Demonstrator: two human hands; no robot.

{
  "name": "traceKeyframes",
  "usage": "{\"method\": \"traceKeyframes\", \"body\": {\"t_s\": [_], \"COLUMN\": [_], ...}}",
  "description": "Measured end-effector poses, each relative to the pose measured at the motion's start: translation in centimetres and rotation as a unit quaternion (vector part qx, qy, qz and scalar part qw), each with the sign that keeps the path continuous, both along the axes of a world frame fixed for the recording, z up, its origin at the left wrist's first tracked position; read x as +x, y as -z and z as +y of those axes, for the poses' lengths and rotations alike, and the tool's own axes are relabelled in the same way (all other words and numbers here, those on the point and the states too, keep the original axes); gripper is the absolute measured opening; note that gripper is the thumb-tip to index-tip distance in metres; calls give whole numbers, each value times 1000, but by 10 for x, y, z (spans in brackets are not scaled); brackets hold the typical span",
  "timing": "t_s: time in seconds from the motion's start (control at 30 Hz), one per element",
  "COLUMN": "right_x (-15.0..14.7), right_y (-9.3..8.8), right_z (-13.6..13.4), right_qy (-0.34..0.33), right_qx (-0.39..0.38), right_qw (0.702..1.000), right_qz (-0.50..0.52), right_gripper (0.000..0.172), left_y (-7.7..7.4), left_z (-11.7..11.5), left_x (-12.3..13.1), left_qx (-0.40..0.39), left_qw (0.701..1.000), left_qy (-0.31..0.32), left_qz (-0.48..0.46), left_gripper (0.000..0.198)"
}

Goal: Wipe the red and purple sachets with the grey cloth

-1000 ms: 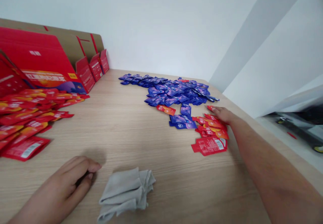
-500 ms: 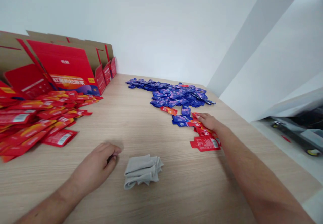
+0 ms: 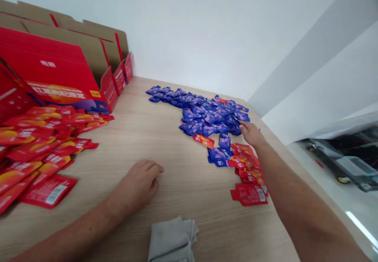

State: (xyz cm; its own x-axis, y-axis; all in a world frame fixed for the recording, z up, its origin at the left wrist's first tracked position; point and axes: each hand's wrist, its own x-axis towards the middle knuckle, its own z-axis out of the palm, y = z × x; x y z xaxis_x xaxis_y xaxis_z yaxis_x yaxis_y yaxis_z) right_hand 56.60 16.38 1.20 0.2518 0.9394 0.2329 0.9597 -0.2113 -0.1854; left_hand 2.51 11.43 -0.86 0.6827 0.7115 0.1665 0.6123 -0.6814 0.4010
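Two hands, neither visibly holding anything: right hand (image 3: pixel 251 133), fingers (image 3: pixel 243 124) extended, lies just beside blue sachets (image 3: pixel 206 114) at 11 o'clock, red sachets (image 3: pixel 245 161) at 6; left hand (image 3: pixel 138 183), loosely curled, farther off, over table (image 3: pixel 141 136).

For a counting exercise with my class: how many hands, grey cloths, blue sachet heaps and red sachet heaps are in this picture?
Hands, left and right: 2
Grey cloth: 1
Blue sachet heap: 1
Red sachet heaps, left and right: 2
Total: 6
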Motion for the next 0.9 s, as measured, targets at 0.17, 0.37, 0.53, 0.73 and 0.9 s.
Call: {"method": "traceKeyframes", "body": {"t_s": [0.17,0.37,0.53,0.73,0.9], "right_x": [-10,5,29,61,83], "right_y": [-1,2,17,30,39], "right_z": [59,133,191,239,268], "right_qy": [-6,14,36,67,50], "right_qx": [6,4,-18,-65,-90], "right_qw": [1000,1000,999,995,994], "right_qz": [-5,-19,-22,-20,-28], "right_gripper": [34,36,38,39,39], "left_y": [28,36,33,32,38], "left_z": [1,-3,-3,-2,-1], "left_x": [-23,-33,-36,-38,-44], "left_qx": [108,158,178,184,186], "left_qw": [994,987,981,979,978], "left_qy": [-2,20,39,53,63], "left_qz": [14,36,65,75,70], "left_gripper": [32,40,43,44,48]}}
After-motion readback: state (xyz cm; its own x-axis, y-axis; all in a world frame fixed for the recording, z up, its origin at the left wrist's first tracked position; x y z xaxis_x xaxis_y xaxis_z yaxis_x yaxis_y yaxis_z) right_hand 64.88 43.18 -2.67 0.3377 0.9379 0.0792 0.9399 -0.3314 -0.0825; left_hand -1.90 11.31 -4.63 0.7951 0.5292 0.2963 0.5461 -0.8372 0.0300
